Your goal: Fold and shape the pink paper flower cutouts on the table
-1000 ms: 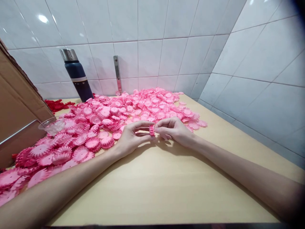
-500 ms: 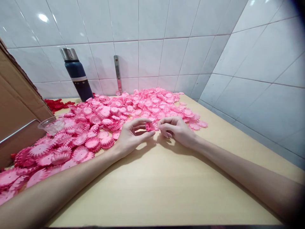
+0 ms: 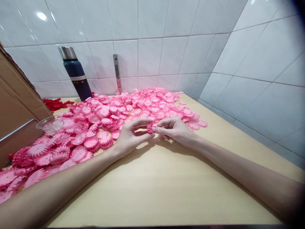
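Between the fingertips of my two hands is a small pink fringed flower piece [image 3: 150, 128], held a little above the table. My left hand [image 3: 133, 135] grips its left side between thumb and curved fingers. From the other side, my right hand [image 3: 175, 129] pinches its right edge with thumb and forefinger. A wide heap of pink fringed flower pieces [image 3: 105, 112] spreads behind and to the left of my hands, many of them round with toothed rims and a small centre hole.
A dark blue bottle [image 3: 77, 76] with a steel cap stands at the back left. Beside the heap sit a clear plastic cup [image 3: 49, 125], red pieces [image 3: 56, 104] and a cardboard box [image 3: 21, 101]. Tiled walls bound the table [image 3: 162, 190]; a metal strip [image 3: 117, 71] is fixed to the back one.
My right fingertips have moved slightly left and now close on the edge of the flower piece, which has turned more edge-on. My left hand stays nearly in place.
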A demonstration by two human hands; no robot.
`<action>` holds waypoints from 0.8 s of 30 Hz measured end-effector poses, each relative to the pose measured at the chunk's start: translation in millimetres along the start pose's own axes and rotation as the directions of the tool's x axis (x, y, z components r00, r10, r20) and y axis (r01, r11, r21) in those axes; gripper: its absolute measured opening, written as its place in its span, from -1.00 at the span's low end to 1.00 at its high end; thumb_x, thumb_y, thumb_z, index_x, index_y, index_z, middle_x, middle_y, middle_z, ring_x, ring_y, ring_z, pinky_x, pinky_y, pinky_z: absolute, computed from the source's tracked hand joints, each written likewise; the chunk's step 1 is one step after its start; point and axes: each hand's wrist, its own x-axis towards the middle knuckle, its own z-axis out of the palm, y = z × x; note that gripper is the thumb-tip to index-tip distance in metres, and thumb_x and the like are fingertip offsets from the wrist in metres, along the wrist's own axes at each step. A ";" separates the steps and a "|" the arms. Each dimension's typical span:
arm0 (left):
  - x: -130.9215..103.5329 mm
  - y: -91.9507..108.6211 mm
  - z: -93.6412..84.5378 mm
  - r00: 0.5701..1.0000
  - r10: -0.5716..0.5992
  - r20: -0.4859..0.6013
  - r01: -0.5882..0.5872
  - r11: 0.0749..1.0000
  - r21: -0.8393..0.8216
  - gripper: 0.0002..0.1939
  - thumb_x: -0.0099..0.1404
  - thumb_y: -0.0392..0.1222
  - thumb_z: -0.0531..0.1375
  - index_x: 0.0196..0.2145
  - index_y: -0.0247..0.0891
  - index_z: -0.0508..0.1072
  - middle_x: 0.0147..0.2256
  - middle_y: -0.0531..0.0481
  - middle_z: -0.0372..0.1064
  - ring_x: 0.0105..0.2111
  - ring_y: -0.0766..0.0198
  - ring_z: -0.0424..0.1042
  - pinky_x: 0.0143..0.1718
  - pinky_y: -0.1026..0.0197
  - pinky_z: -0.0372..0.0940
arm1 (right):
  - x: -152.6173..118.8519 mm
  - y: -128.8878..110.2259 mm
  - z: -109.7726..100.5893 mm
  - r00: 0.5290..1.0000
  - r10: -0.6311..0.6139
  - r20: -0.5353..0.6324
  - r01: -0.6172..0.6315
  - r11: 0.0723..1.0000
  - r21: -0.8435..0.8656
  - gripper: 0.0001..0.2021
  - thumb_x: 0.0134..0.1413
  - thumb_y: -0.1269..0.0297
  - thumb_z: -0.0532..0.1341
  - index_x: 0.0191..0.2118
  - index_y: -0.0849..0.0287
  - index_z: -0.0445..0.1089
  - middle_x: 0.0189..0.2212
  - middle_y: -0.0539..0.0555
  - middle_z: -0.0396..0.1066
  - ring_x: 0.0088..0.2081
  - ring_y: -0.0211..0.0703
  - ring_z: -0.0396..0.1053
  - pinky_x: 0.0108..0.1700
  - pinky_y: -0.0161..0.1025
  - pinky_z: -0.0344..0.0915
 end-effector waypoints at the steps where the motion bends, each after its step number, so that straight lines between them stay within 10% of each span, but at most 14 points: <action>1: 0.0 0.4 0.0 1.000 0.001 0.007 -0.001 1.000 0.003 -0.59 0.05 -0.27 0.37 -0.10 -0.26 0.47 -0.17 -0.08 0.50 -0.11 0.16 0.49 -0.04 0.09 0.41 | 0.3 0.4 0.1 1.000 0.000 0.004 0.000 1.000 0.008 -0.71 -0.04 0.09 0.34 -0.42 0.27 0.51 -0.73 -0.07 0.26 -0.69 -0.41 0.11 -0.63 -0.38 0.00; 24: -1.8 4.5 3.5 0.999 0.034 0.005 -0.034 0.999 0.015 -0.78 0.11 -0.24 0.33 -0.30 -0.29 0.38 -0.28 0.02 0.32 -0.20 0.28 0.42 -0.15 0.17 0.42 | 1.7 3.5 -3.0 0.998 -0.007 0.069 -0.004 0.987 0.158 -0.67 0.10 0.06 0.24 -0.49 0.22 0.34 -0.70 -0.09 0.23 -0.65 -0.40 0.11 -0.56 -0.34 0.01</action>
